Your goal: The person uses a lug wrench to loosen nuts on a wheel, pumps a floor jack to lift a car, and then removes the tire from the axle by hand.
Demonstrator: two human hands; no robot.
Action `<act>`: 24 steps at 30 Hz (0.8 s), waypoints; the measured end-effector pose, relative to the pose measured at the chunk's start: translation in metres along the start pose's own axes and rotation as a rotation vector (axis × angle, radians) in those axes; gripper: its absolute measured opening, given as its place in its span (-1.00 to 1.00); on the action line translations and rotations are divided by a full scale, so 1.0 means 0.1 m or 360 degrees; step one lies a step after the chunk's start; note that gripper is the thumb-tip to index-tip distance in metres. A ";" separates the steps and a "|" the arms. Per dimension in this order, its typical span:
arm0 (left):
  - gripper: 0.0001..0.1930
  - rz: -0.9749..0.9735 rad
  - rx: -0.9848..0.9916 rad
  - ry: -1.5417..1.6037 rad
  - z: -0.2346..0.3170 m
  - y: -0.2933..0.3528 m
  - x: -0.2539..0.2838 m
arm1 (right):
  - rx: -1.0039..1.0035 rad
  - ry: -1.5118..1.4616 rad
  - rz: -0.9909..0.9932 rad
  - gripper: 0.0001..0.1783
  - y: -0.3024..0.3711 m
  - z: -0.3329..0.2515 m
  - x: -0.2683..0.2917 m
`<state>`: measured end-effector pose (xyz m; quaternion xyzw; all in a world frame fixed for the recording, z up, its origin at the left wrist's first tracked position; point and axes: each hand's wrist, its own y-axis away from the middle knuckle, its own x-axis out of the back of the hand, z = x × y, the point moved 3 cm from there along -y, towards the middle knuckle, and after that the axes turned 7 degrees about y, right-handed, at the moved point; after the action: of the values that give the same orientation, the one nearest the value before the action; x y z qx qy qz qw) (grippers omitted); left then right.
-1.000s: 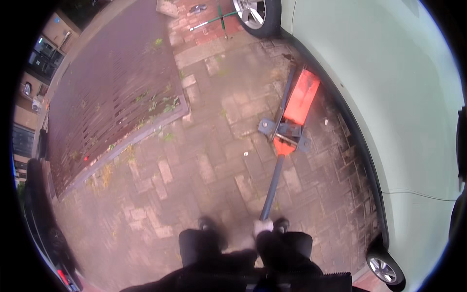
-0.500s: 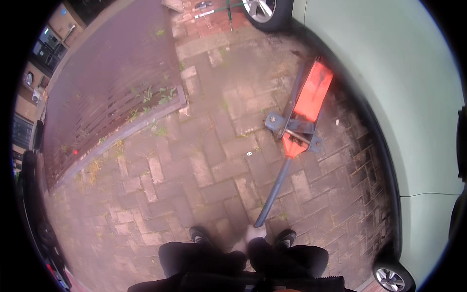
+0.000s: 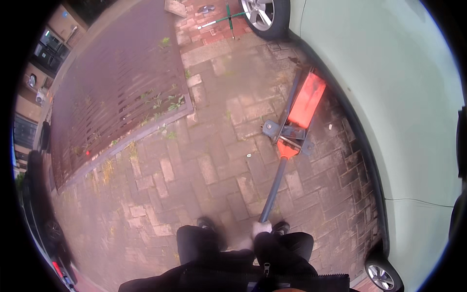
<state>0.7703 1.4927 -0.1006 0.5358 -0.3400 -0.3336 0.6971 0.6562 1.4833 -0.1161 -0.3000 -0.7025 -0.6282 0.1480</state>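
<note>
A floor jack point(image 3: 306, 104) with an orange body and dark side frames lies on the paving, angled toward the side of a pale green car point(image 3: 355, 63). Its grey handle point(image 3: 275, 187) runs back toward me from an orange socket. My right hand point(image 3: 261, 228), in a white glove, is closed round the near end of that handle. Just left of it and lower is my left hand point(image 3: 247, 242), blurred and partly behind the sleeves, so its fingers cannot be made out. Both dark sleeves meet in front of my body.
Beyond the car's wheel point(image 3: 260, 14), a green cross-shaped wheel wrench point(image 3: 229, 19) lies on red bricks. A brown slatted metal ramp point(image 3: 116, 92) with weeds along its edge is on the left. A dark car point(image 3: 41, 219) stands at far left. Herringbone paving point(image 3: 209, 170) surrounds my shoes.
The jack appears slightly lower and further left in view, and the surroundings have shifted as my head moved. My right hand keeps its hold on the handle.
</note>
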 end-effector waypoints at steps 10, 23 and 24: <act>-0.53 -0.0241 -0.0021 0.0081 -0.35 -0.83 -0.10 | -0.0051 -0.0053 0.0189 -0.64 -0.36 -0.01 -0.61; -0.56 -0.0341 -0.0731 0.0633 0.95 2.27 2.70 | 0.0626 0.1836 -0.0073 -0.73 0.76 -2.21 3.03; -0.52 -0.0180 -0.0613 0.0810 0.82 2.25 3.17 | 0.0890 0.2289 0.0112 -0.68 0.90 -2.41 3.27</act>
<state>0.8984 1.2328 0.1711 0.4784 -0.0551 -0.2853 0.8287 0.4164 1.3289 0.1870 0.2083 -0.5563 -0.4626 0.6582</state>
